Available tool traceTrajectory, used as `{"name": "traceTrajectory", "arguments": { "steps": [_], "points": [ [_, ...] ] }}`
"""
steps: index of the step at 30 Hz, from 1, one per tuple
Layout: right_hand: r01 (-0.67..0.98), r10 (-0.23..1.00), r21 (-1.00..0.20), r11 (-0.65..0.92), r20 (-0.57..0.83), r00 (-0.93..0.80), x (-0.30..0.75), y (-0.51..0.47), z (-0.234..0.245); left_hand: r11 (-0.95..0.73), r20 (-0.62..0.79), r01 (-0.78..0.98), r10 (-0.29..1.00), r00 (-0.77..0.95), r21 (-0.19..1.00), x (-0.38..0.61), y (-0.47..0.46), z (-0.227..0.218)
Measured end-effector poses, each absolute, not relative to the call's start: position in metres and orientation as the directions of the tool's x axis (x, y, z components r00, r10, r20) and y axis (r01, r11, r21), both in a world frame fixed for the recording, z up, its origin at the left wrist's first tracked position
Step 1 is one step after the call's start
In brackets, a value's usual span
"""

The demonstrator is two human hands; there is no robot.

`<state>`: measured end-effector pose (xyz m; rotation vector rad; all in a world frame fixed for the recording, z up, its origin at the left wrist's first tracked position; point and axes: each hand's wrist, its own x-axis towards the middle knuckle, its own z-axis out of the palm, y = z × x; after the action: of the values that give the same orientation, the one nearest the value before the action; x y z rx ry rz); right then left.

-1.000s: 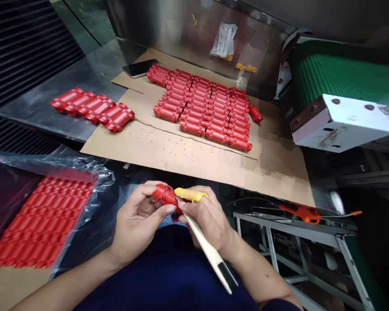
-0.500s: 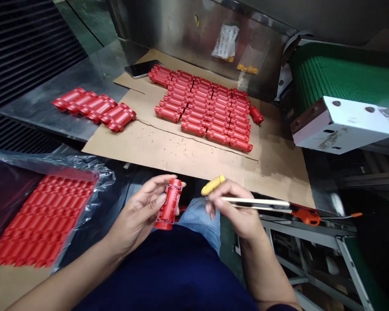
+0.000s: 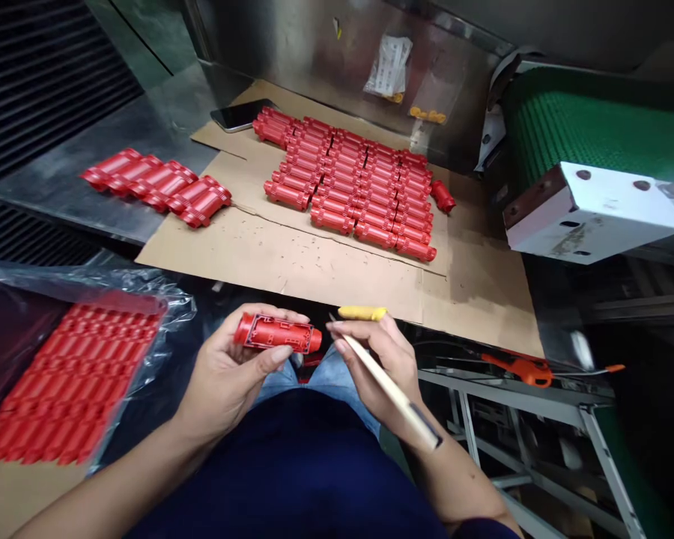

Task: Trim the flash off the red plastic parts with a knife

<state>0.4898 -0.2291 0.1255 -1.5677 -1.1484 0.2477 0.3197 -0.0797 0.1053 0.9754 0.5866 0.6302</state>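
My left hand (image 3: pixel 233 370) grips a red plastic cylindrical housing (image 3: pixel 278 334), thumb along its near side and fingers behind. The part lies nearly level, its flat side with cut-outs and a dark outline facing up. My right hand (image 3: pixel 379 367) is closed round a slim tool with a pale handle (image 3: pixel 390 389). Its thin dark tip points at the housing's right end, a small gap away. A yellow cover (image 3: pixel 362 313) sits on one finger of this hand. Whether the tool's tip is a blade, I cannot tell.
Rows of red housings (image 3: pixel 348 187) lie on a cardboard sheet (image 3: pixel 292 262), with another group (image 3: pixel 157 183) to the left. A phone (image 3: pixel 239 116) lies at the back. Packed red parts (image 3: pixel 79 374) fill a plastic-lined box. Right are a white bracket (image 3: pixel 589 213), green conveyor belt (image 3: pixel 589 112) and orange-handled tool (image 3: pixel 520 368).
My left hand has turned the housing from upright to nearly level. My right hand has swung the tool round, so its handle now slants down to the right and its tip is nearer the housing.
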Motion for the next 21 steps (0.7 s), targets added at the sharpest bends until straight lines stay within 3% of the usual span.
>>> {"name": "traceTrajectory", "arguments": {
  "steps": [2, 9, 21],
  "points": [
    [0.596, 0.735, -0.777, 0.204, 0.523, 0.431, 0.490, -0.233, 0.127, 0.469, -0.200, -0.235, 0.705, 0.681, 0.852, 0.323, -0.081, 0.109],
    [0.601, 0.699, -0.709, 0.368, 0.638, 0.324, 0.488, -0.230, 0.121, 0.482, -0.208, -0.200, 0.666, 0.716, 0.853, 0.322, -0.080, 0.108],
    [0.599, 0.706, -0.688, 0.410, 0.655, 0.270, 0.488, -0.225, 0.123, 0.439, -0.168, -0.205, 0.672, 0.721, 0.875, 0.321, -0.081, 0.113]
  ]
}}
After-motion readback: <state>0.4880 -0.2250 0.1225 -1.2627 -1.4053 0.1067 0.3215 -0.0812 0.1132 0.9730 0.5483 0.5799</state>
